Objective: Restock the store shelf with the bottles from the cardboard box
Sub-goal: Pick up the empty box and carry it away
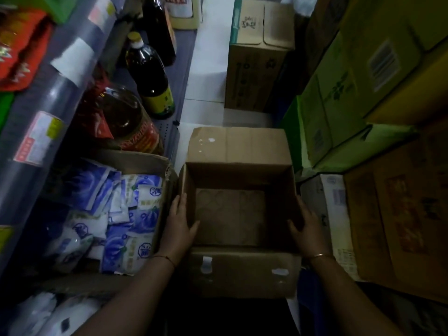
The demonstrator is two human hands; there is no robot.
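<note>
The cardboard box (238,177) stands open on the floor beside the shelf (181,76), with no bottle inside. The left hand (178,224) and right hand (308,226) each clamp a side wall, thumb inside, probably to lift it away. Dark bottles (150,76) already stand on the shelf.

Single head-worn wide-angle view, looking steeply down and forward from above the person's forearms. The open cardboard box (242,270) lies close beneath, centred in the frame, with the left hand (178,221) and right hand (306,226) at its side walls. The shelf (48,98) runs up the left edge, stacked cartons (339,105) up the right, and the floor (208,76) recedes at the far centre.
</note>
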